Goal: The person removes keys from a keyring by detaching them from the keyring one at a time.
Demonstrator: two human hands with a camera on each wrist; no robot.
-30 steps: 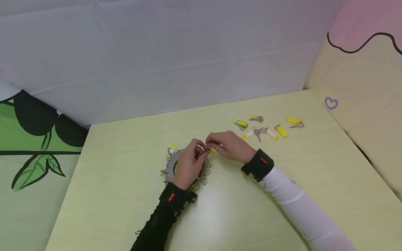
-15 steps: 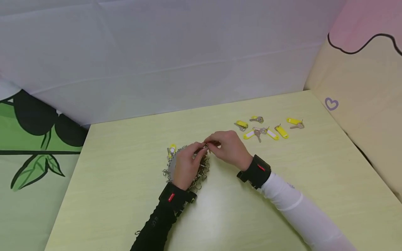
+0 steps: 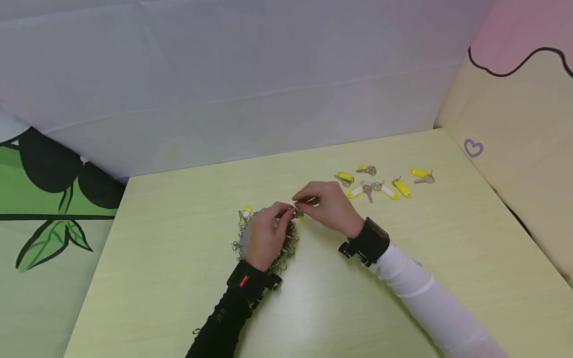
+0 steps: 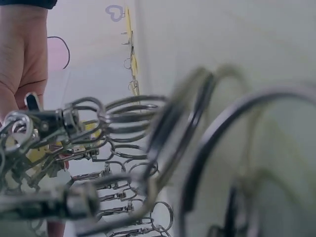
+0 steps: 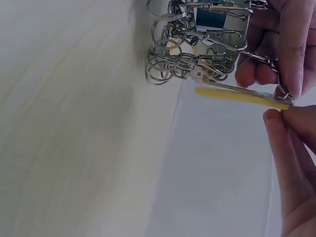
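Observation:
My left hand [image 3: 265,236] is over a grey disc [image 3: 244,236] fringed with metal snap hooks [image 5: 212,35] and rings. Its fingertips pinch the ring end of one hook, seen at the right of the right wrist view. Just beside it, my right hand [image 3: 330,206] pinches the end of a yellow key tag [image 5: 237,96] between thumb and finger. A key [image 5: 224,86] lies along the tag, pointing back toward the hooks. Several hooks and large split rings [image 4: 136,116] fill the left wrist view, partly blurred. Fingers hide much of where ring and tag meet.
Several keys with yellow tags [image 3: 401,188] lie on the pale table [image 3: 188,278] beyond my right hand. Another yellow tag [image 3: 246,213] with a key is at the disc's far left rim. A white cloth wall [image 3: 268,124] stands along the back edge.
My right hand came in against the left fingertips, then drew slightly up and right. The yellow tag, hidden half a second ago, shows again. The disc turned a little under my left hand.

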